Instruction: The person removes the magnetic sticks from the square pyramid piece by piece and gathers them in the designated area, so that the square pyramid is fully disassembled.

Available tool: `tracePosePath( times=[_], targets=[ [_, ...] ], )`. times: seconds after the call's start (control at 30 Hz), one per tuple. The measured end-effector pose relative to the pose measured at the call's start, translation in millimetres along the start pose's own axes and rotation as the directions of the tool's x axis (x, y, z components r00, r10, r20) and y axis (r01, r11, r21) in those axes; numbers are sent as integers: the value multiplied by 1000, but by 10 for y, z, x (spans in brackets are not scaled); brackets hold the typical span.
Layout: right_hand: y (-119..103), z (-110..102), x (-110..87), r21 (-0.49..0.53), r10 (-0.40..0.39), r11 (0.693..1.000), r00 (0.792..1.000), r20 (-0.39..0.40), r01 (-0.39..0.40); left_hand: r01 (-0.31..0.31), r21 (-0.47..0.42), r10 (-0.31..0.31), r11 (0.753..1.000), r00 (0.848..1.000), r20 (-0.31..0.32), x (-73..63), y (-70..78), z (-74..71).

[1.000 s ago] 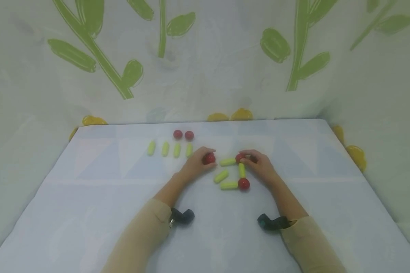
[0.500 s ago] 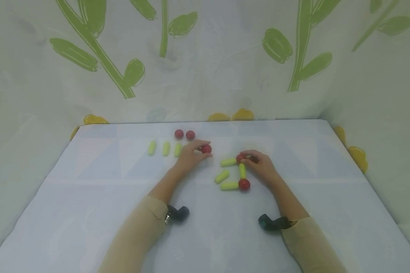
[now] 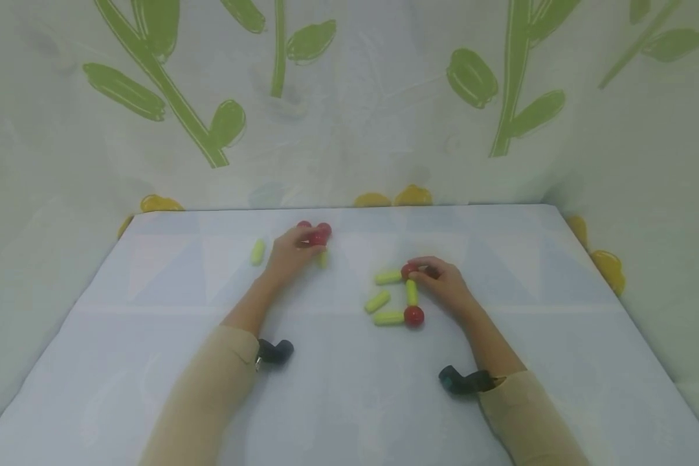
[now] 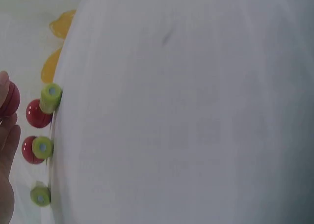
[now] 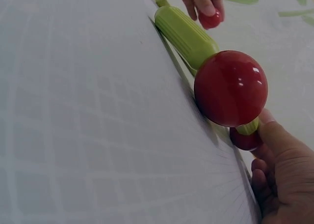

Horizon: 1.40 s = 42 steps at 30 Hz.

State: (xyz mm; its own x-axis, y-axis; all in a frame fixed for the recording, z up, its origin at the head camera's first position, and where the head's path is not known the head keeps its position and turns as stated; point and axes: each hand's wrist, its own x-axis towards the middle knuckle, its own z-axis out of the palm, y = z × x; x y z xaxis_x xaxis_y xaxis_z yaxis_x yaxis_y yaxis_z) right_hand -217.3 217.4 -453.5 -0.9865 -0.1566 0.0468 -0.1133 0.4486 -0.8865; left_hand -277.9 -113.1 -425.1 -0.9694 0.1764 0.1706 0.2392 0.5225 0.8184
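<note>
My left hand point(image 3: 291, 255) pinches a glossy red ball point(image 3: 317, 239) between thumb and fingertips. It is over a group of yellow-green rods, beside two red balls point(image 3: 325, 229) at the table's back left. My right hand point(image 3: 445, 285) pinches another red ball point(image 3: 408, 270) at the far corner of a three-sided shape. From that ball one rod point(image 3: 388, 277) points left and a second rod point(image 3: 411, 293) runs towards me. The second rod meets a near red ball point(image 5: 230, 89), from which a third rod point(image 3: 389, 318) extends left. My left hand hides part of the rod group.
A loose rod point(image 3: 377, 301) lies slanted at the shape's left side. One rod point(image 3: 258, 252) lies left of my left hand, and another rod point(image 3: 323, 259) shows at its fingertips. The white table point(image 3: 349, 401) ends at a leaf-patterned backdrop point(image 3: 384, 129).
My left hand has moved left and away from me, carrying its red ball from beside the shape to the two balls at the back. The right hand stays on its ball.
</note>
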Motion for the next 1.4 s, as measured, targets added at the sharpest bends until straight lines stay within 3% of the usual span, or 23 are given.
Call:
tracePosePath(
  times=[0.1, 0.23, 0.33, 0.4, 0.5, 0.7, 1.07, 1.4],
  targets=[
    [9, 2, 4, -11, 4, 1000, 1000, 1, -4, 18, 44, -17, 999, 1000, -17, 17, -50, -107],
    [32, 0, 13, -17, 22, 1000, 1000, 4, -22, -59, 86, 65, 995, 996, -68, 53, -127, -231],
    [32, 5, 13, -13, 27, 1000, 1000, 3, -27, -81, 103, 91, 991, 991, -100, 98, -208, -319],
    [25, 11, 10, -13, 28, 1000, 1000, 1, -28, -49, 107, 60, 993, 992, -110, 141, -263, -373],
    [14, 20, 5, -12, 30, 999, 1000, -1, -30, 50, 94, -38, 994, 992, -120, 198, -318, -443],
    [17, 18, 7, -16, 48, 999, 999, 0, -48, 211, 81, -203, 974, 974, -96, 314, -411, -510],
    [17, -13, 20, -13, 10, 1000, 1000, 0, -10, 315, 85, -310, 945, 949, -59, 409, -483, -452],
    [-4, -13, 17, -14, 8, 1000, 1000, 0, -8, 320, 47, -316, 946, 946, -71, 360, -492, -489]
  ],
)
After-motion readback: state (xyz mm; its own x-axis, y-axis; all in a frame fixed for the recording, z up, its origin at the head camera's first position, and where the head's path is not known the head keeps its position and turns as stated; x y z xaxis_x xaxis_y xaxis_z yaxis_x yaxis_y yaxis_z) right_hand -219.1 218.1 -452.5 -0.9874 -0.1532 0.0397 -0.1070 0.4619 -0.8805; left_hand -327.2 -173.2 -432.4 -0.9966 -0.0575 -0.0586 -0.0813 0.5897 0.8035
